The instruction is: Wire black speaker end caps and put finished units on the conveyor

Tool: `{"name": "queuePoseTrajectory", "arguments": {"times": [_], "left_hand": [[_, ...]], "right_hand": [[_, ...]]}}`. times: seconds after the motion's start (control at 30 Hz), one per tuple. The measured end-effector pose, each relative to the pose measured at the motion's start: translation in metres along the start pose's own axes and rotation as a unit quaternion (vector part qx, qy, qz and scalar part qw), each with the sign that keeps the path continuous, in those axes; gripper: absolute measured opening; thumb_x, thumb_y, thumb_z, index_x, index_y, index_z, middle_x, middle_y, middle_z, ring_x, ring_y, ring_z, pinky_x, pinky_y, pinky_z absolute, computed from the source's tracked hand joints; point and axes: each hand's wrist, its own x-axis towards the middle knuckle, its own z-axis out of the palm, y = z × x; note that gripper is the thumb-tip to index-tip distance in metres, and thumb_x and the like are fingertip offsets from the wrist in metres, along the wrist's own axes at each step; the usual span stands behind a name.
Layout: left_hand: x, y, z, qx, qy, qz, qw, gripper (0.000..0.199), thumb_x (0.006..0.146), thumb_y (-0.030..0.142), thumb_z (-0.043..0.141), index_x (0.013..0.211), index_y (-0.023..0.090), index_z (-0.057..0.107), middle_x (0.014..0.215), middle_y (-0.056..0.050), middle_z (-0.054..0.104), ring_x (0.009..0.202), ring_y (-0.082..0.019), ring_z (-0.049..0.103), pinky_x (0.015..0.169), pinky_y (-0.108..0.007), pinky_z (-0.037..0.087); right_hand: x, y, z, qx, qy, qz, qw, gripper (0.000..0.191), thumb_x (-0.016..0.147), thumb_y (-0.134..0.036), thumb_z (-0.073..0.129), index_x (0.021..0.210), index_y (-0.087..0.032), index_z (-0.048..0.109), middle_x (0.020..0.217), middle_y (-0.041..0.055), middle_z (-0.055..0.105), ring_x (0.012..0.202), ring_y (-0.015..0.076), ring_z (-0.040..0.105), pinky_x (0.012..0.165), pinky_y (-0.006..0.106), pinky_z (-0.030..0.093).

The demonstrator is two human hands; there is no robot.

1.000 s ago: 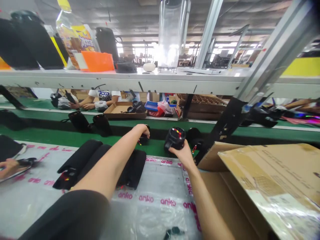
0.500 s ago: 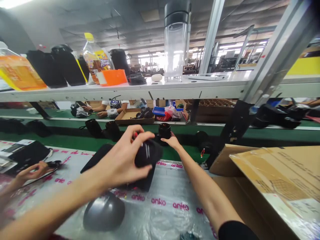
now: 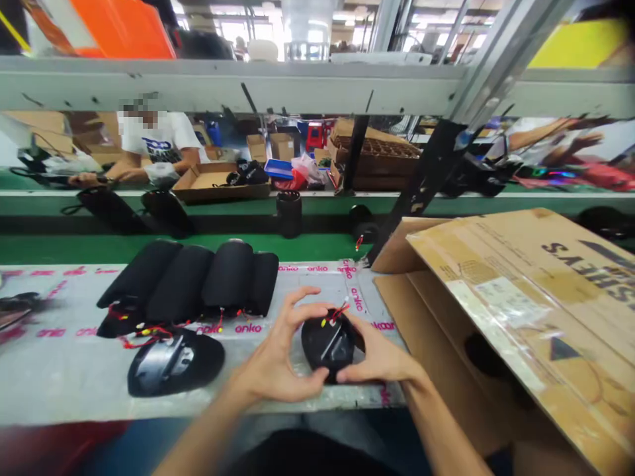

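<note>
Both hands grip a black rounded speaker housing (image 3: pixel 327 344) above the near part of the table. Thin red and yellow wires with small connectors stick out of its top. My left hand (image 3: pixel 285 354) curves round its left side, and my right hand (image 3: pixel 380 354) presses on its right side. To the left, another black speaker housing (image 3: pixel 176 363) with a shiny recessed panel lies on the plastic sheet. Behind it lie several black cloth-covered speaker bodies (image 3: pixel 193 281) side by side, their wires trailing toward me.
A large open cardboard box (image 3: pixel 526 297) stands at the right. Across the back runs a green conveyor (image 3: pixel 317 248) bearing a black cylinder (image 3: pixel 289 215) and other black parts. A white shelf (image 3: pixel 208 86) spans above. A co-worker (image 3: pixel 159 145) sits on the far side.
My right hand has let go of the black cylinder on the conveyor and come back to the housing. My left hand has lowered with the housing toward me. The view has tilted down.
</note>
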Motion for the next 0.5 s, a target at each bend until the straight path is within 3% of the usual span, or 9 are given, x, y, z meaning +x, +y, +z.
{"name": "queuePoseTrajectory", "arguments": {"times": [0.1,0.17,0.23,0.37,0.43,0.5], "left_hand": [[-0.008,-0.022,0.018,-0.057,0.033,-0.059,0.996,0.095,0.086,0.019,0.079,0.166,0.036,0.030,0.175,-0.013,0.033,0.164,-0.038,0.034,0.133,-0.063,0.033],[-0.015,-0.035,0.030,-0.097,0.042,-0.102,0.989,0.090,0.095,0.033,0.077,0.169,0.036,0.025,0.177,-0.013,0.032,0.164,-0.038,0.034,0.136,-0.063,0.027],[-0.022,-0.044,0.043,-0.126,0.054,-0.131,0.982,0.086,0.099,0.045,0.071,0.170,0.033,0.025,0.176,-0.013,0.034,0.163,-0.037,0.036,0.136,-0.062,0.028],[-0.029,-0.049,0.070,-0.129,0.095,-0.133,0.978,0.089,0.100,0.054,0.067,0.172,0.028,0.023,0.175,-0.015,0.037,0.161,-0.037,0.041,0.134,-0.057,0.033],[-0.030,-0.047,0.085,-0.106,0.139,-0.120,0.977,0.084,0.099,0.055,0.066,0.169,0.024,0.030,0.168,-0.016,0.047,0.154,-0.036,0.050,0.130,-0.054,0.040],[-0.029,-0.043,0.100,-0.082,0.207,-0.103,0.969,0.075,0.100,0.054,0.062,0.164,0.022,0.039,0.159,-0.017,0.055,0.145,-0.035,0.058,0.123,-0.052,0.048]], "right_hand": [[-0.008,0.028,0.031,0.006,0.220,0.005,0.975,0.110,0.051,-0.048,0.107,0.146,-0.023,0.056,0.148,0.0169,0.067,0.141,0.0371,0.064,0.124,0.054,0.046],[-0.004,0.038,0.045,0.001,0.300,-0.018,0.954,0.106,0.058,-0.049,0.104,0.147,-0.025,0.053,0.149,0.0156,0.065,0.140,0.0361,0.063,0.123,0.053,0.048],[-0.002,0.042,0.051,-0.017,0.302,-0.056,0.952,0.095,0.072,-0.051,0.096,0.150,-0.026,0.049,0.154,0.0149,0.060,0.144,0.0344,0.059,0.124,0.051,0.047],[-0.009,0.044,0.052,-0.012,0.213,-0.099,0.972,0.078,0.091,-0.059,0.074,0.156,-0.026,0.047,0.165,0.0132,0.050,0.157,0.0348,0.046,0.131,0.053,0.038],[-0.013,0.045,0.060,-0.006,0.252,-0.108,0.962,0.074,0.094,-0.060,0.068,0.157,-0.026,0.048,0.161,0.0132,0.054,0.155,0.0363,0.048,0.130,0.055,0.039],[-0.014,0.048,0.074,0.003,0.328,-0.117,0.938,0.072,0.096,-0.058,0.064,0.157,-0.025,0.048,0.156,0.0138,0.059,0.150,0.0376,0.053,0.124,0.056,0.046]]}}
